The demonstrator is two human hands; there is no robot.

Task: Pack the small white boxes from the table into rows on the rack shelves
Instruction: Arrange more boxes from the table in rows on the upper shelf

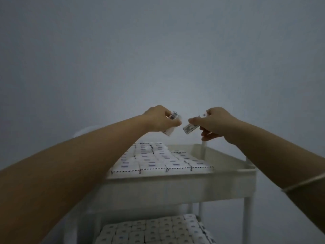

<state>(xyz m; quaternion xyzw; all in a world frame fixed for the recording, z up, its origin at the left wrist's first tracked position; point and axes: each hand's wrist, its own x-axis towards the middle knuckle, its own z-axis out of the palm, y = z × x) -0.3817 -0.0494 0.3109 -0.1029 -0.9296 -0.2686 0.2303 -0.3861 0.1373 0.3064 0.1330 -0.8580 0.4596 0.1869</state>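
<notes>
Evidently, a placing step was in hand. Small white boxes [173,115] were gripped in the curled fingers of the left hand [158,120], and one more box [190,129] was pinched between thumb and fingers of the right hand [216,123], all held above the top shelf [221,160] of the rack [247,217]. Packed rows [151,159] already covered most of that shelf, while bare tray was left along its right side. Next, the held boxes would probably need to be lowered into that gap and squared against their neighbours.
</notes>
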